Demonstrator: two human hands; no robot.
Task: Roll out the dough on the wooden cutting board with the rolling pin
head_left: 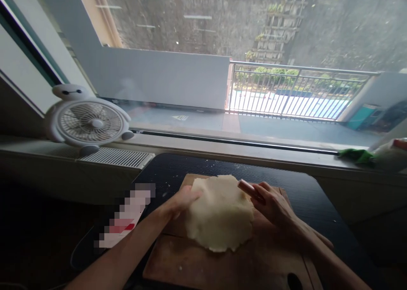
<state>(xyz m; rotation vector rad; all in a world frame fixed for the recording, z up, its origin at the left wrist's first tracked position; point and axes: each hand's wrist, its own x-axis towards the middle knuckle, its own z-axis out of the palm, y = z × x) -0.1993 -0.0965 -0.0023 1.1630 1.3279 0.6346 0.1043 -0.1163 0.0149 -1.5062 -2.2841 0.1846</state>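
On the board (171,262), pinching dough (219,218) with left hand (182,200), gripping rolling pin (246,188) in right hand (271,204). Possible tearing from uneven pulling.

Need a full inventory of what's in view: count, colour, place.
Dough sheet: 1, pale cream, on the board
Rolling pin: 1, light brown, at the dough's right edge
Board: 1, brown, on the table
Table: 1, black, under the board
Pixelated item: 1, pinkish white with red, left of the board
Fan: 1, white and grey, far left by the window
Vent grille: 1, pale, below the fan
Cloth: 1, green, right end of the sill
Blurred object: 1, whitish, right edge, unclear
Railing: 1, grey, outside
Box-like object: 1, teal, outside right
Left hand: 1, bare, at the dough's left edge
Right hand: 1, bare, around the rolling pin
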